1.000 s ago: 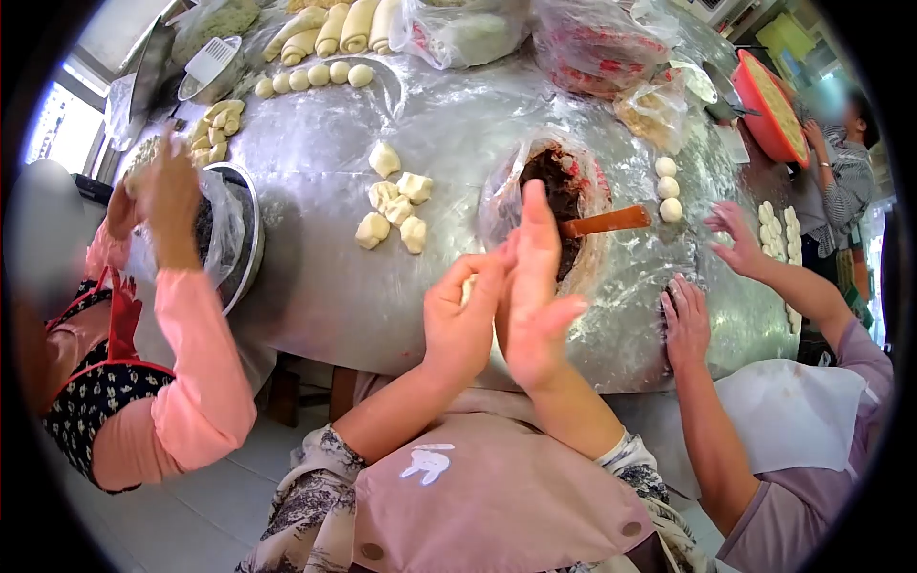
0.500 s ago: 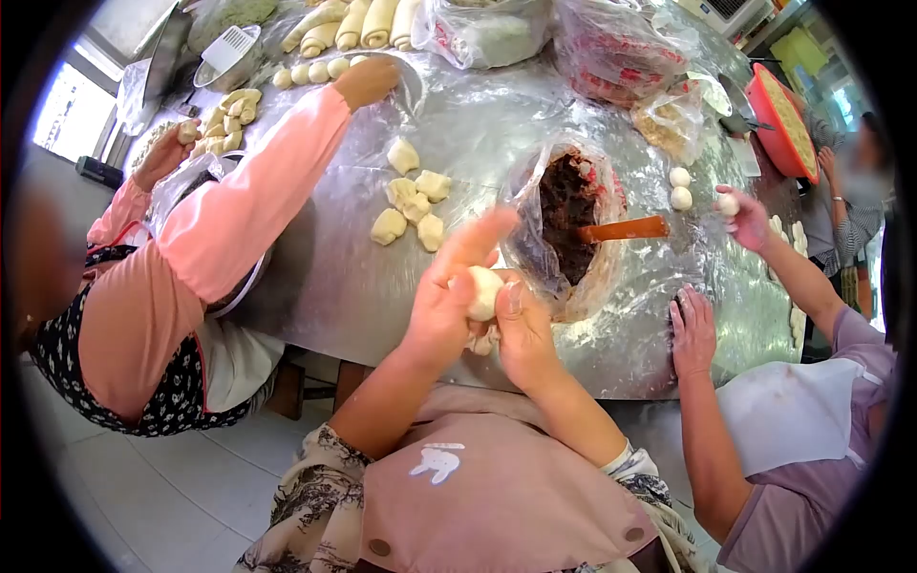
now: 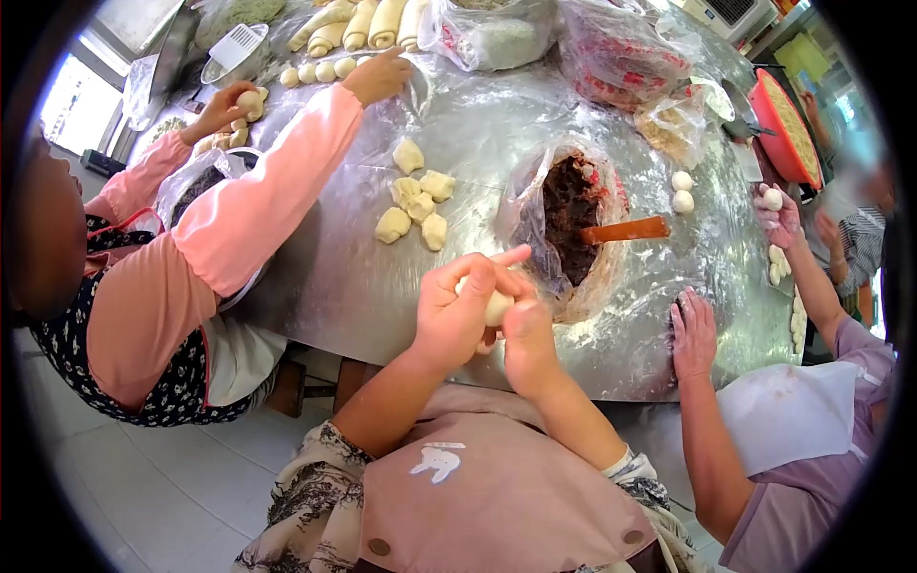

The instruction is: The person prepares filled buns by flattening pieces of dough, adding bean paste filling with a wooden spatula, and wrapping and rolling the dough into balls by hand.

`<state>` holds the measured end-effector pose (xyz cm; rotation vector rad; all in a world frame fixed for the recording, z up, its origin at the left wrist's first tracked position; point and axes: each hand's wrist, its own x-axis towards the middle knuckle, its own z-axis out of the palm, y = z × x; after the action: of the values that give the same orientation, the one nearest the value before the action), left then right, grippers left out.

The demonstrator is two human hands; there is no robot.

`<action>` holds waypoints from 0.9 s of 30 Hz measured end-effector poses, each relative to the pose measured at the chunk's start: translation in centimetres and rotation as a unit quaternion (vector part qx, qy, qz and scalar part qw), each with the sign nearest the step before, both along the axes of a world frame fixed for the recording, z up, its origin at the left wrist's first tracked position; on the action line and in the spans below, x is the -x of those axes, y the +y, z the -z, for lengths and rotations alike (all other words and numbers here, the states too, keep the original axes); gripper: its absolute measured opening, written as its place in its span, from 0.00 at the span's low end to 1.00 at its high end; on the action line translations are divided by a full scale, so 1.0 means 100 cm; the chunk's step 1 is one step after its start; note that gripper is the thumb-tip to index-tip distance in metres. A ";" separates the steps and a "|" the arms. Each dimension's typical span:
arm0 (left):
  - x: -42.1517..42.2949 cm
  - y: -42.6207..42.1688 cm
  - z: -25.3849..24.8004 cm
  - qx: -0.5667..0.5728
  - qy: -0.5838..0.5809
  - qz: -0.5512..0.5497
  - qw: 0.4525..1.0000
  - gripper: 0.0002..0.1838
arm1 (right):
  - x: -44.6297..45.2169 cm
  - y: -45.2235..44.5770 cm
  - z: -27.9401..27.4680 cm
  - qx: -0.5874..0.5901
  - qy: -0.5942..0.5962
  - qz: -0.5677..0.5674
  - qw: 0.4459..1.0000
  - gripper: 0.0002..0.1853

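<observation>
A white dough ball (image 3: pixel 498 307) sits between my two hands above the table's front edge. My left hand (image 3: pixel 456 310) wraps round its left side, thumb on top. My right hand (image 3: pixel 528 334) closes on it from the right, the fingers partly hidden. Just beyond my hands lies an open plastic bag of dark filling (image 3: pixel 567 215), with an orange-brown handle (image 3: pixel 626 230) sticking out to the right. Several pale dough pieces (image 3: pixel 419 206) lie in a loose cluster to the left of the bag.
At left, a person in pink sleeves (image 3: pixel 277 201) reaches across the table. At right, a co-worker's hand (image 3: pixel 693 334) rests on the metal table (image 3: pixel 430 115); the other holds a ball near two white balls (image 3: pixel 682 201). Dough rolls (image 3: pixel 386 23), bags (image 3: pixel 621 53) and a red basin (image 3: pixel 785 129) stand behind.
My hands parted from an overlapping pose and closed round the dough ball. The pink-sleeved arm stretched toward the row of balls. The right co-worker lifted one ball and moved it rightward.
</observation>
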<state>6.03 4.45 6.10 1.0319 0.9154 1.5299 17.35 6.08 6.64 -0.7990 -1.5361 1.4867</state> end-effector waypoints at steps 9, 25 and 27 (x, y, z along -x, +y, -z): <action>-0.016 -0.001 -0.010 0.019 -0.051 -0.076 0.996 0.30 | -0.014 0.000 0.005 0.193 0.034 -0.058 0.979 0.31; -0.008 0.004 0.011 -0.051 -0.045 -0.013 0.998 0.25 | -0.012 0.003 -0.004 -0.063 -0.010 0.008 0.998 0.21; -0.023 0.007 -0.004 -0.052 -0.173 -0.020 0.983 0.32 | -0.023 0.005 -0.007 0.072 0.013 -0.028 0.997 0.19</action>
<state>8.34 5.10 6.52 0.7878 0.6221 1.7389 19.64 6.56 7.31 -0.8216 -1.4548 1.6589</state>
